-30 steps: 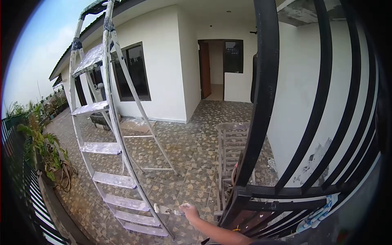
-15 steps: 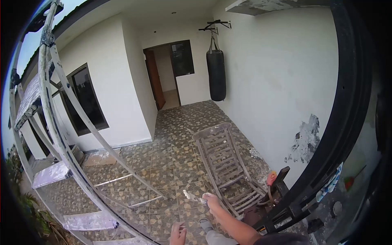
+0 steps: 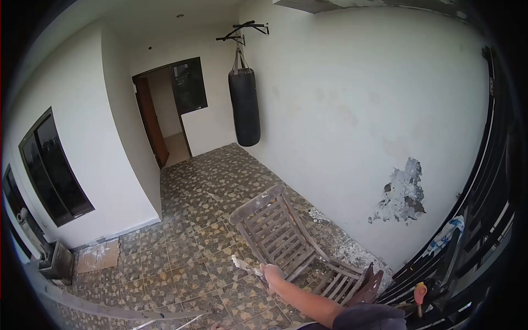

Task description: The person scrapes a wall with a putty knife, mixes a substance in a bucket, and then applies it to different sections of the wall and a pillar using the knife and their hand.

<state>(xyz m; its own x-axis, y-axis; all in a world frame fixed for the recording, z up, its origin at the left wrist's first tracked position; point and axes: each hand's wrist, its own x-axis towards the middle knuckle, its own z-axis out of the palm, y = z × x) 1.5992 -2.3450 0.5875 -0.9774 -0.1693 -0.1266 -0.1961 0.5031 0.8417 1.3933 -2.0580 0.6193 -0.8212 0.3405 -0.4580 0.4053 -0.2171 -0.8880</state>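
Observation:
My right hand [image 3: 271,275] is closed around the handle of a putty knife [image 3: 254,269]. White material clings to the blade's far end, which points to the left. Hand and tool are held out in front of a weathered wooden slatted chair [image 3: 275,228], over the patterned tile floor. Only a sliver of my left hand [image 3: 218,326] shows at the bottom edge, and its fingers are hidden.
The white wall [image 3: 341,110] on the right has a peeled grey patch [image 3: 404,192]. Flakes [image 3: 352,250] litter the floor at its foot. A black punching bag [image 3: 244,107] hangs from a wall bracket. Dark metal slats [image 3: 478,242] stand at right; a ladder rail [image 3: 104,312] crosses lower left.
My view has swung right toward the wall, so most of the ladder has left the frame. The left hand has dropped almost out of sight. My right hand still holds the putty knife.

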